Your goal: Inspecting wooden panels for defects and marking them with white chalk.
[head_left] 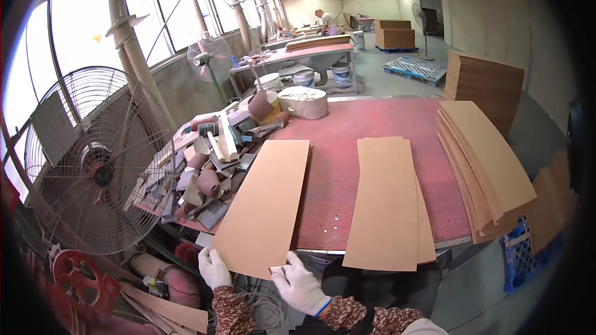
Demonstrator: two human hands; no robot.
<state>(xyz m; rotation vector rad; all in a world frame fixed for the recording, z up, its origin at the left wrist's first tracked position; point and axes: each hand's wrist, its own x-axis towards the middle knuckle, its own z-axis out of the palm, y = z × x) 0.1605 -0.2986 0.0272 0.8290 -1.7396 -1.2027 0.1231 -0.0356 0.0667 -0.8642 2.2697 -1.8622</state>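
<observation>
A long light-brown wooden panel (264,205) lies on the red, mesh-like tabletop (329,149), its near end reaching past the table's front edge. My left hand (215,269), in a white glove, grips the panel's near left corner. At the near right corner my gloved right hand (302,285) is closed on a small flat piece (277,270) with a dark reddish edge, held against the panel's end. Its exact kind is too small to make out. To the right, a few similar panels (383,205) lie slightly fanned on the table.
A taller panel stack (484,155) stands at the table's right edge. On the left is a heap of sandpaper scraps and blocks (211,177), beside a large caged fan (99,161). A person (327,22) works at a far table; pallets (415,69) lie on the floor.
</observation>
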